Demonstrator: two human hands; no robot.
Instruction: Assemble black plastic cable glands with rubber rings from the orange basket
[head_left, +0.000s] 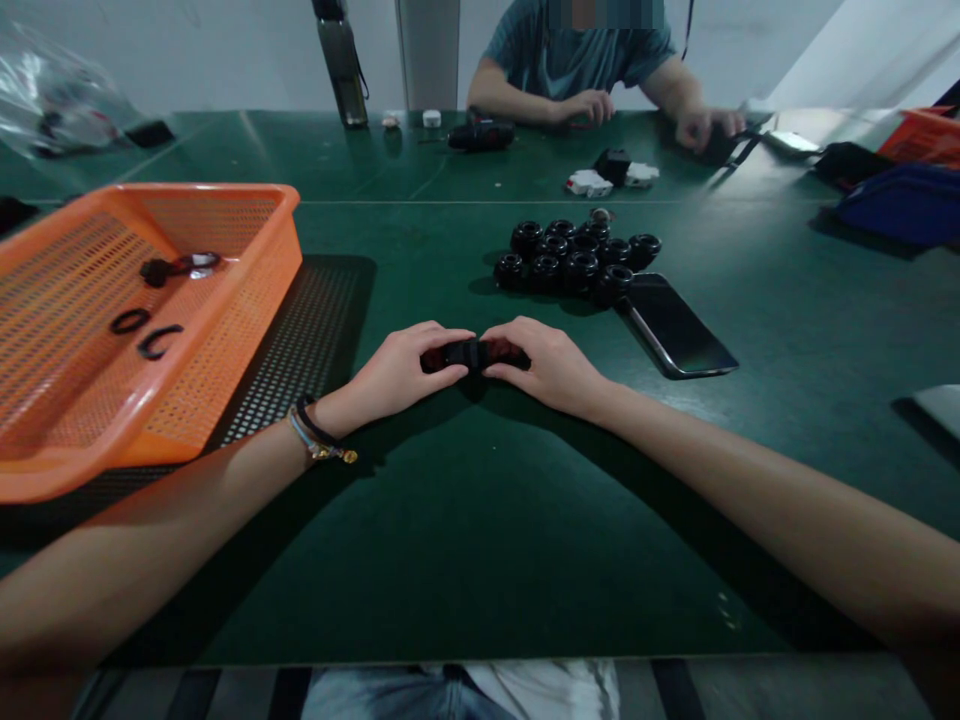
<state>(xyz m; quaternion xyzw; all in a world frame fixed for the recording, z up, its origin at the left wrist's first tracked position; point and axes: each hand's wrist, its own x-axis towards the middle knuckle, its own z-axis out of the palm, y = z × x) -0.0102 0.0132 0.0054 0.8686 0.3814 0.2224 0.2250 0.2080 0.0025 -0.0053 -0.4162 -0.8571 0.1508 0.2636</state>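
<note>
Between my hands, just above or on the green table (480,520), is a small black part (466,353); its exact kind I cannot make out. My left hand (401,368) pinches its left end between thumb and fingers, with a bracelet (322,440) on the wrist. The right end is gripped the same way by my right hand (553,368). Beyond the hands, slightly right, stands a cluster of glossy black round parts (581,268) with ringed tops. Beside that cluster lies a smartphone (682,325), its screen dark.
At left sits an orange plastic basket (292,225) holding a short cable piece (176,268) and black rings (130,320). Across the table a person (577,60) rests both arms near a black power tool (481,134). A bottle (342,70) and blue bin (900,205) stand farther back.
</note>
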